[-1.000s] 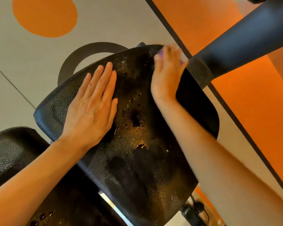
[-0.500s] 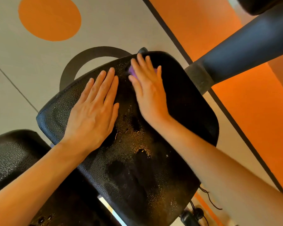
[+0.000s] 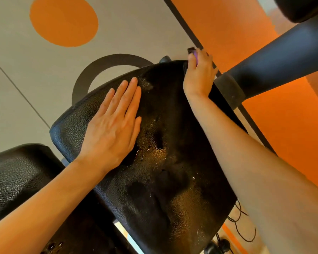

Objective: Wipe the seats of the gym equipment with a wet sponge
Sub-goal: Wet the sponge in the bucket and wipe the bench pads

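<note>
The black seat pad (image 3: 154, 162) filled most of the view, its long axis running from the near lower right up to the far edge, the narrower far end pointing away from the person. Much of its pebbled surface shone with wet patches and droplets through the middle and right, which suggested the wiping of this pad was well along; the left strip under the palm looked drier. A second pad (image 3: 17, 176) at lower left showed little sign of wetting, so it probably remained. The left hand (image 3: 114, 125) lay flat, fingers straight, pressing the seat. The right hand (image 3: 198, 74) curled over the far edge, gripping the purple sponge (image 3: 196, 56), mostly hidden by the fingers.
</note>
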A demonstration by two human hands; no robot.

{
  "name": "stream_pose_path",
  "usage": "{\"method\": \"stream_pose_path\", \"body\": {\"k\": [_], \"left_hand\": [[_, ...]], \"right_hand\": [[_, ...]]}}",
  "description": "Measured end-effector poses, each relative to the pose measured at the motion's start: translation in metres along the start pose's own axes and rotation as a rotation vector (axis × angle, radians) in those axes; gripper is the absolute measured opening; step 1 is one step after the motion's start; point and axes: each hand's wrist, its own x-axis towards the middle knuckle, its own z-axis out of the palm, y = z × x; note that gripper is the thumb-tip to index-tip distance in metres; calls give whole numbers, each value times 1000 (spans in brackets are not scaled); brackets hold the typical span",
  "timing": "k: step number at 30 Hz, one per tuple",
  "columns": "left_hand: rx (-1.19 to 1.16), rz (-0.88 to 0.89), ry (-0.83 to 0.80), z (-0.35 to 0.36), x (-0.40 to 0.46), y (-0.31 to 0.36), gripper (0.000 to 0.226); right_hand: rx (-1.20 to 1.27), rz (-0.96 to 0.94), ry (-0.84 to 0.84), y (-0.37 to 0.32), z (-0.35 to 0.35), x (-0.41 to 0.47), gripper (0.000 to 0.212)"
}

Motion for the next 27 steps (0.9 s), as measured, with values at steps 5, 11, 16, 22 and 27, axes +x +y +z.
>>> {"method": "stream_pose_path", "body": {"k": [5, 11, 16, 22, 27], "left_hand": [[-4, -1, 11, 0, -1, 0, 60], [-10, 1, 26, 0, 0, 1, 59], [-10, -1, 31, 0, -1, 1, 59], [-8, 2, 19, 0, -1, 1, 59], [-49, 11, 5, -3, -1, -1, 60]], "right_hand": [[85, -392, -193, -25, 10, -68, 41], [40, -37, -53, -10, 8, -12, 41], [126, -484, -264, -37, 12, -78, 41], [14, -50, -61, -11, 3, -22, 41], [111, -510, -280, -24, 6, -81, 42]]}}
